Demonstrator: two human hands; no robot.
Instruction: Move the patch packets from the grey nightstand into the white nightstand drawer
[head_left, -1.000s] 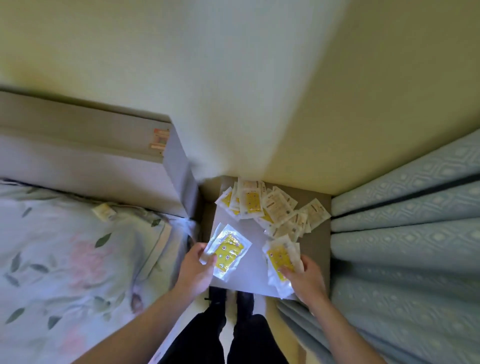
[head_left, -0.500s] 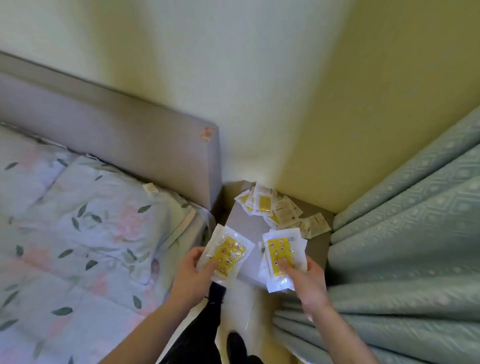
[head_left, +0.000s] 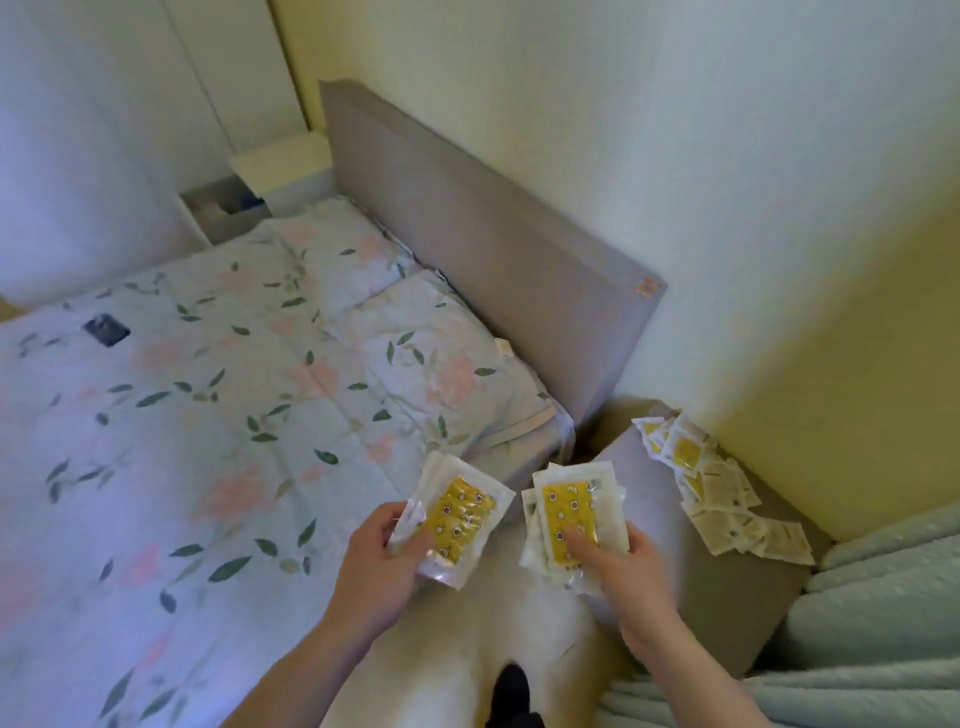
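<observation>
**A:** Between the thumb and fingers of each hand sits a stack of patch packets. The left hand (head_left: 382, 558) pinches the left stack (head_left: 451, 519) by its near corner, thumb on top, long axis running up and to the right from the fingers. The right hand (head_left: 618, 564) grips the right stack (head_left: 571, 514) from below, thumb laid flat on the yellow face, long axis almost straight away from the fingertips.

**B:** And where does the drawer lie from them?

**A:** Far off, up and to the left of both hands, beyond the bed (head_left: 182, 415): the white nightstand (head_left: 283, 166) stands at the far end of the headboard (head_left: 493, 244), with what looks like the open drawer (head_left: 226, 208) below and left of its top. The left hand is the nearer, I judge, though both are well apart from it.

**B:** What is behind?

**A:** To the right of the right hand, the grey nightstand (head_left: 727, 603), with loose packets (head_left: 711, 499) spread along its far edge. Those remain to be carried, and the curtain (head_left: 883, 623) crowds that side.
</observation>
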